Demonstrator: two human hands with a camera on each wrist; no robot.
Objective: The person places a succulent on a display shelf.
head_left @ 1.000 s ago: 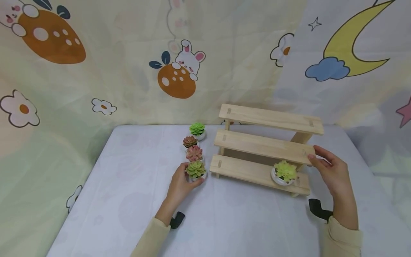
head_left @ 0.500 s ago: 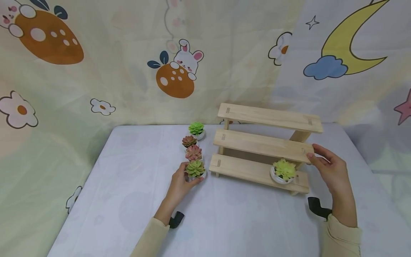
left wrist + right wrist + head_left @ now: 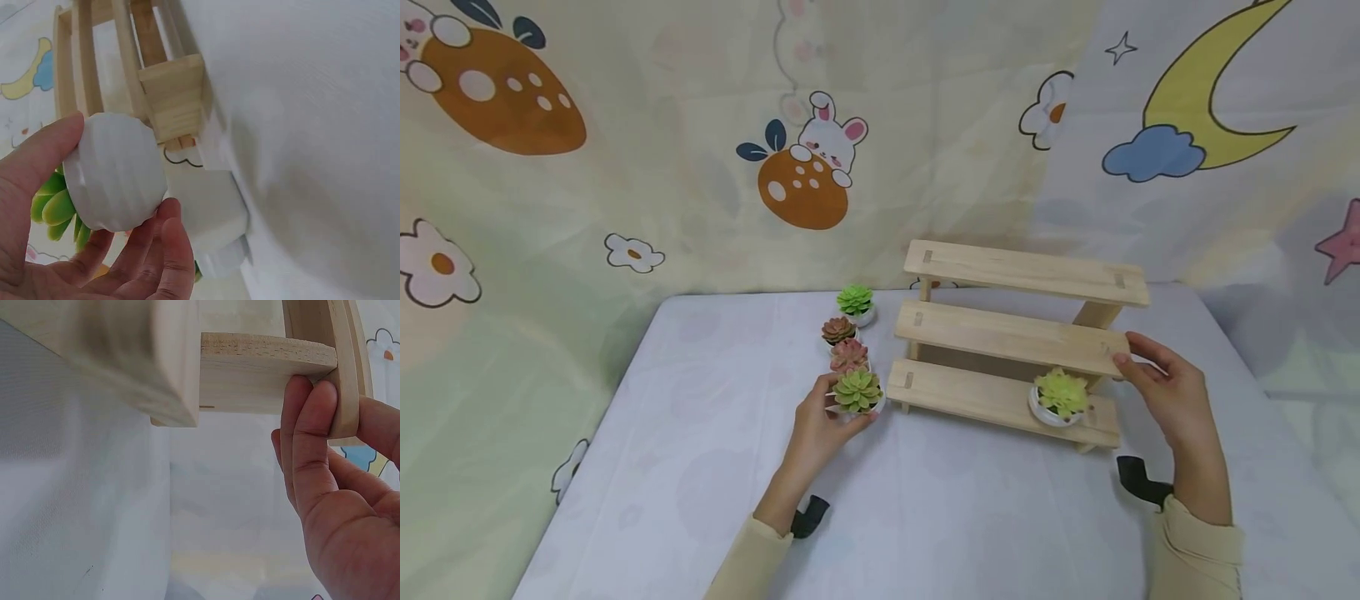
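In the head view my left hand [image 3: 817,423] grips a small potted succulent [image 3: 857,391] with green pointed leaves. Its white ribbed pot [image 3: 117,172] is pinched between thumb and fingers in the left wrist view, tilted and raised off the table. My right hand [image 3: 1176,396] pinches the right end of the middle board of a three-tier wooden plant stand [image 3: 1000,328]; in the right wrist view its fingers [image 3: 312,425] curl under that board. A yellow-green succulent [image 3: 1062,393] in a white pot sits toward the right of the lowest board.
Behind the left hand, a pink succulent [image 3: 849,355], a reddish-brown one [image 3: 838,330] and a bright green one [image 3: 855,300] stand in a row left of the stand. A printed cloth [image 3: 700,150] hangs behind the white-covered table [image 3: 722,467].
My left hand has lifted the green succulent slightly, and it now overlaps the pink one more. My right hand keeps its hold on the stand. The head view has shifted a little.
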